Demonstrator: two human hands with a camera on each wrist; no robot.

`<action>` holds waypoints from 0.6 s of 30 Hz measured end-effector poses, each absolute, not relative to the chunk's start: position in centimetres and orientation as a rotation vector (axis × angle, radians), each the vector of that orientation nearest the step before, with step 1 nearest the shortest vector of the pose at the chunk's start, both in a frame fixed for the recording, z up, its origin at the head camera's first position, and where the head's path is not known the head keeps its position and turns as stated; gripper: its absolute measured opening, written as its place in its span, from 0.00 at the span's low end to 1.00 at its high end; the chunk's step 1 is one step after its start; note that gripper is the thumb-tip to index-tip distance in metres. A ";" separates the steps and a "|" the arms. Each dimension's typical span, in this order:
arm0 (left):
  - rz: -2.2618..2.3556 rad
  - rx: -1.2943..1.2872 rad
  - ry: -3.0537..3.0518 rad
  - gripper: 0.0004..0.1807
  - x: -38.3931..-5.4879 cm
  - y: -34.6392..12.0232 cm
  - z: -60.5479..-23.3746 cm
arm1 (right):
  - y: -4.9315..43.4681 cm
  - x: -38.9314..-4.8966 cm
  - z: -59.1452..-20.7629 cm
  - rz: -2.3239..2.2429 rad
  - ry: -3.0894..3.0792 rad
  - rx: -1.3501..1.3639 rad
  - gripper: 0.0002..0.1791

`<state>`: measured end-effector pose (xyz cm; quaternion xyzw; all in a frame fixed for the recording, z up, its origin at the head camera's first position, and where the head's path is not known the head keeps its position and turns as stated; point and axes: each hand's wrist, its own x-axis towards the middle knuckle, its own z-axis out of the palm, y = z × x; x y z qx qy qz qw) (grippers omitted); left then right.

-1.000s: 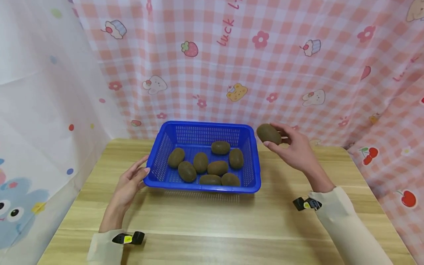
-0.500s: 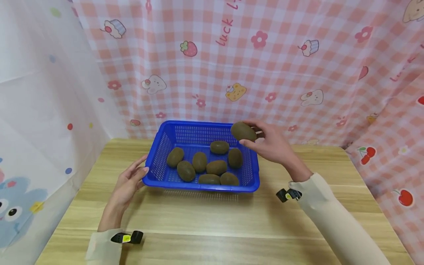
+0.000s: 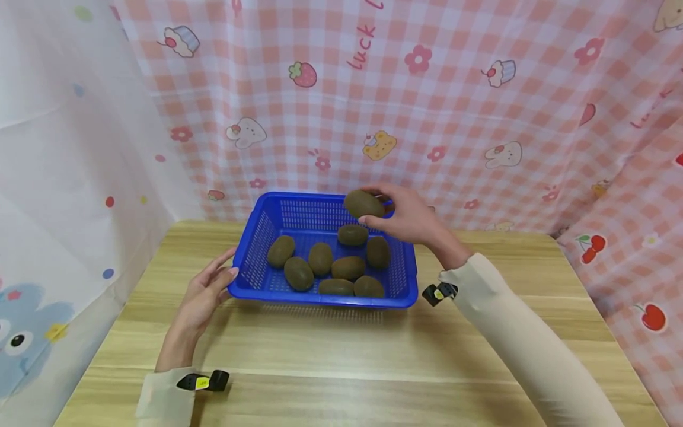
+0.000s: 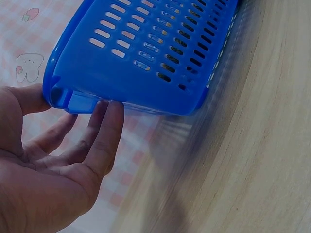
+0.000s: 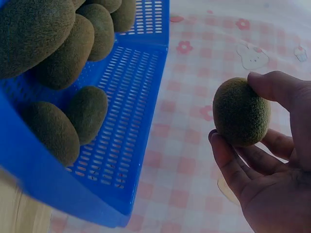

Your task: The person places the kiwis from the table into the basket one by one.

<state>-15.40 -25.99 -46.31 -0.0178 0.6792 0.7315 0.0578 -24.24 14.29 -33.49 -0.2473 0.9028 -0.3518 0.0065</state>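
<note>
A blue plastic basket (image 3: 325,300) with slotted walls sits on the table, with several brown kiwis (image 3: 348,268) on its floor. My right hand (image 3: 408,216) holds another kiwi (image 3: 364,204) above the basket's back right part, apart from those below. The right wrist view shows thumb and fingers gripping this kiwi (image 5: 241,112) from opposite sides. At the basket's left end, my left hand (image 3: 205,293) grips the rim. Its thumb lies at the rim and its fingertips (image 4: 114,109) touch the outer wall, as the left wrist view shows.
The wooden table (image 3: 320,367) extends in front of the basket and to both sides. Right behind it hangs a pink checked cloth (image 3: 331,118). A white printed cloth (image 3: 69,178) hangs on the left.
My right hand has carried its kiwi leftward, from beyond the basket's right side to above its back part. The left hand and the basket have stayed in place.
</note>
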 end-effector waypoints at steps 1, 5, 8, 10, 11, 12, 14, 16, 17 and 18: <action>2.217 -0.053 2.059 0.34 -15.4 -26.0 -46.3 | 14.1 -24.4 -33.6 -1.079 2.822 -0.795 0.33; 2.216 -0.036 2.064 0.34 -15.4 -25.9 -46.3 | 13.4 -24.9 -33.9 -0.994 2.816 -0.851 0.33; 2.217 -0.022 2.065 0.34 -15.4 -25.7 -46.4 | 13.2 -25.1 -34.3 -0.945 2.815 -0.849 0.33; 2.215 -0.018 2.065 0.34 -15.4 -25.5 -46.4 | 13.2 -25.2 -34.6 -0.940 2.807 -0.831 0.33; 2.211 -0.018 2.066 0.34 -15.5 -25.5 -46.4 | 13.2 -25.2 -34.7 -0.949 2.795 -0.822 0.32; 2.210 -0.021 2.067 0.34 -15.5 -25.4 -46.4 | 13.3 -25.3 -34.9 -0.960 2.783 -0.817 0.32; 2.207 -0.027 2.067 0.33 -15.5 -25.3 -46.4 | 13.6 -25.3 -35.2 -0.991 2.756 -0.801 0.31; 2.203 -0.032 2.067 0.33 -15.5 -25.1 -46.4 | 14.0 -25.3 -35.4 -1.021 2.736 -0.780 0.31; 2.199 -0.035 2.068 0.33 -15.5 -25.1 -46.4 | 14.2 -25.2 -35.5 -1.038 2.726 -0.768 0.30; 2.200 -0.039 2.066 0.33 -15.5 -25.0 -46.4 | 14.4 -25.1 -35.5 -1.051 2.721 -0.758 0.30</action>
